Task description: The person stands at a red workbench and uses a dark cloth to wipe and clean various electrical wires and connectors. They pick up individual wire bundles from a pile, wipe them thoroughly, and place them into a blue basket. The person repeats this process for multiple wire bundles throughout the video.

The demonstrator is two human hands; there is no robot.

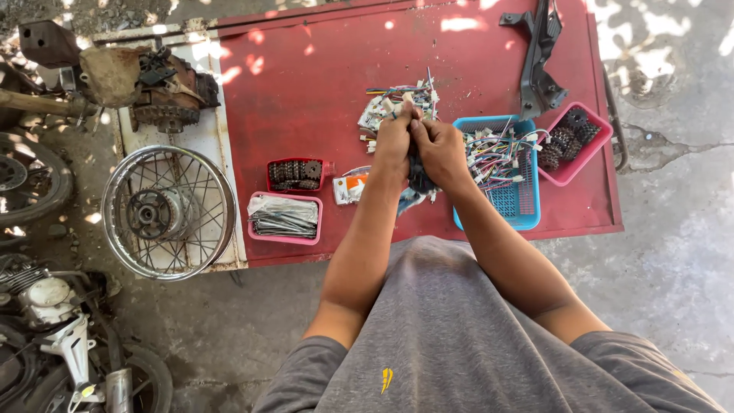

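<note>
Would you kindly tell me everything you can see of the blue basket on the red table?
The blue basket is a rectangular, perforated tray that looks like plastic. It sits flat near the front right of the red table, filled with a tangle of multicoloured wires with white connectors. Its right edge meets a pink basket; the right hand hovers at its left side.

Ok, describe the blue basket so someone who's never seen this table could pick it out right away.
Start at the red table and go to its near right edge, beside the right hand. There sits the blue basket, heaped with loose coloured wires and white plugs. The pink tray touching its right side holds dark sprockets instead.
</note>
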